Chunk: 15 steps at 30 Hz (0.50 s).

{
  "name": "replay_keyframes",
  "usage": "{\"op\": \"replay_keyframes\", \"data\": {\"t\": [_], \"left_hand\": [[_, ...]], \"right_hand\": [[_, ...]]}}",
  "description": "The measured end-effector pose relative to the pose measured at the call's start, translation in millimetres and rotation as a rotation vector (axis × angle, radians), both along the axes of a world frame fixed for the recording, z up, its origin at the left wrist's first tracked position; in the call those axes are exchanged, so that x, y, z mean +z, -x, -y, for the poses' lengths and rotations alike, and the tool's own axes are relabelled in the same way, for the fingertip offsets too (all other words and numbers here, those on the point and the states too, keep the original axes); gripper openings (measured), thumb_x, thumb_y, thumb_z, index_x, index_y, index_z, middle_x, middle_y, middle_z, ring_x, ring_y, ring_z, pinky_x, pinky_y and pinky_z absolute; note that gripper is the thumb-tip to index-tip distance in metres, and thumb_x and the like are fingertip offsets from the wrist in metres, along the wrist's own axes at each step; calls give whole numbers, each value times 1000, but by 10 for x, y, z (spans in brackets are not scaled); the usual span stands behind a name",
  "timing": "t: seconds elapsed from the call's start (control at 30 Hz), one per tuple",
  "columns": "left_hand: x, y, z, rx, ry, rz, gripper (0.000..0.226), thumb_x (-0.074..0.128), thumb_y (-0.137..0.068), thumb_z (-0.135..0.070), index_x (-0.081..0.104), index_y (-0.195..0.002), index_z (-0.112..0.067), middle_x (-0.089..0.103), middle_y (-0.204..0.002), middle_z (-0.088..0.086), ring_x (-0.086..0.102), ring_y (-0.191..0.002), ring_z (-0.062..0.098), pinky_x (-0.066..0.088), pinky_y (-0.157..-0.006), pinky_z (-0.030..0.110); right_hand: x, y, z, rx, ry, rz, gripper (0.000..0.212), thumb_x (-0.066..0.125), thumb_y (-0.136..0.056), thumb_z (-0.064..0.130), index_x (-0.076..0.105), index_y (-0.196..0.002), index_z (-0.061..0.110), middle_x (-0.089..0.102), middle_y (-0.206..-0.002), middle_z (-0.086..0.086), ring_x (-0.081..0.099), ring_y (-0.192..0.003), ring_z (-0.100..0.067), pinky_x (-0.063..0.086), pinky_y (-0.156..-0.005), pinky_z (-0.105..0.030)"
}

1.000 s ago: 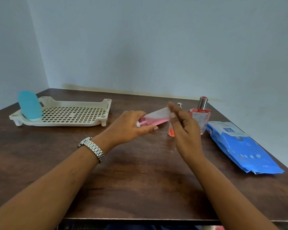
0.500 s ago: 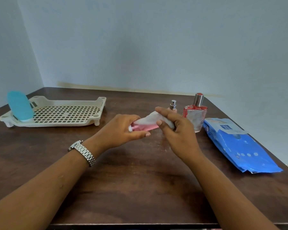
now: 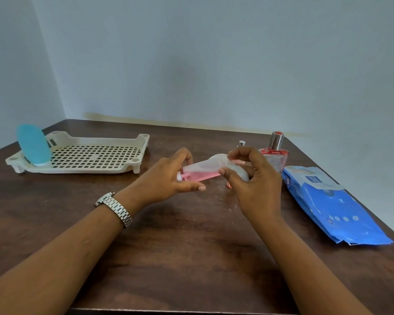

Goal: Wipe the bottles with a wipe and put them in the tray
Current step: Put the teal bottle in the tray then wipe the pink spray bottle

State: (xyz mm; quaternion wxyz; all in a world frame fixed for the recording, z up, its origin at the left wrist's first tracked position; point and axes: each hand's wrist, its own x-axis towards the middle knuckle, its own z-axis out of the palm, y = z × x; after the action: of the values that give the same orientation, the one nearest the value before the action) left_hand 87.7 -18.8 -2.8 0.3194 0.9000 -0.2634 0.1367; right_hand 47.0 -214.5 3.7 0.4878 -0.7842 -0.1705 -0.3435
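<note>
I had the left hand (image 3: 168,176) gripping the pink bottle (image 3: 198,175) above the desk (image 3: 191,246), the right hand (image 3: 253,185) pinching the wipe (image 3: 216,162) round it. Open surface lay between them and the tray (image 3: 77,170) near the left edge, below pale blue walls (image 3: 214,64).

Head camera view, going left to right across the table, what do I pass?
Tray with the blue bottle at its left end → left hand → pink bottle → right hand → perfume bottle → wipes pack.
</note>
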Motion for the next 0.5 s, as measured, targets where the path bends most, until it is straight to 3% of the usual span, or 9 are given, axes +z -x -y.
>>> {"op": "replay_keyframes", "data": {"t": [0.2,0.3,0.4,0.5], "left_hand": [[16,17,25,-64,49,-14,47,63,-66,-64,39,-90,-32,51,-79,-9,45,-64,8,35,-53,13],[8,48,55,-87,91,-29,44,66,-66,-60,40,-87,-31,53,-78,-10,46,-62,4,36,-51,13],[5,69,63,-105,145,-55,41,68,-69,-52,41,-87,-28,55,-78,-9,54,-60,-1,39,-48,13],[17,76,34,-111,172,-85,40,70,-72,-46,42,-87,-21,57,-73,-6,56,-54,1,40,-47,13]], "right_hand": [[14,-20,-27,71,-151,5,21,68,-83,13,59,-82,32,64,-87,17,60,-86,4,45,-67,-7],[-34,-58,-31,83,-117,-97,14,54,-92,24,65,-99,28,62,-90,20,56,-85,8,44,-67,-8],[-84,-52,-45,169,-46,-172,38,44,-92,35,58,-124,20,57,-112,20,54,-97,10,45,-79,-8],[-101,-66,-53,151,79,-158,40,52,-93,24,50,-132,20,52,-115,16,49,-94,16,37,-78,2]]}}
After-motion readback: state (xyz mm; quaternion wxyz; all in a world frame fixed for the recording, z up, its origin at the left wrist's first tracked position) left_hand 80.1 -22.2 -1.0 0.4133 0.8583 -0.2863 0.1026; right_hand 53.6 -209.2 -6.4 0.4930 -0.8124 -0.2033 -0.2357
